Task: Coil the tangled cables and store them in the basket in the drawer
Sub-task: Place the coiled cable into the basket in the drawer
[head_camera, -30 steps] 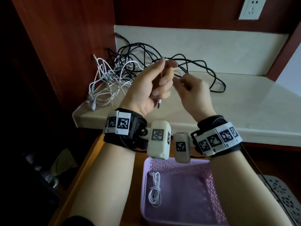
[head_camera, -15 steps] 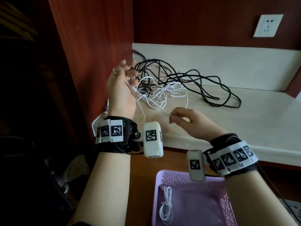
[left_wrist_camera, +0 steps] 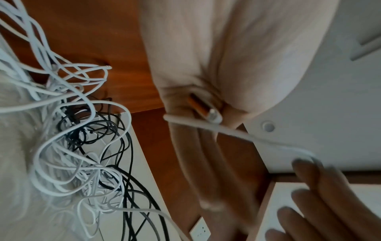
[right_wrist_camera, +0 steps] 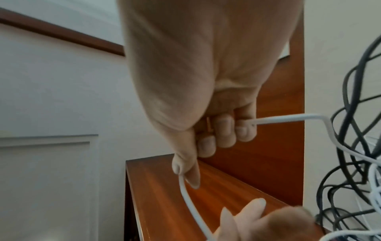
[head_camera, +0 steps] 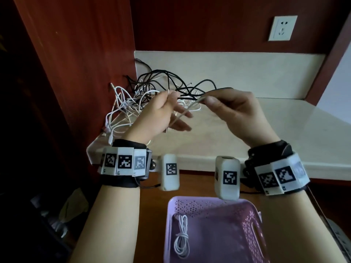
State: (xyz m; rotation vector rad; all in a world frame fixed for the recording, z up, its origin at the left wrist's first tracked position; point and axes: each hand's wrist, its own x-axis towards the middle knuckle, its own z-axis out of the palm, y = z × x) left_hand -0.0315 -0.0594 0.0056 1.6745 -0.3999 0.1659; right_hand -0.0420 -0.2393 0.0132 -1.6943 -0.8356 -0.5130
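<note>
We hold one white cable [head_camera: 187, 110] between both hands above the counter [head_camera: 266, 130]. Our left hand [head_camera: 153, 118] pinches the cable near its plug end between thumb and forefinger, the other fingers loosely extended. Our right hand [head_camera: 233, 111] grips the same cable, thumb pressed on it and the fingers curled round it. Behind the hands, the tangle of black and white cables [head_camera: 152, 95] lies on the counter against the wooden side panel [head_camera: 85, 73]. Below the counter's front edge, the pink basket [head_camera: 252, 230] sits in the drawer [head_camera: 152, 205]; one coiled white cable [head_camera: 182, 238] lies in the basket's left part.
</note>
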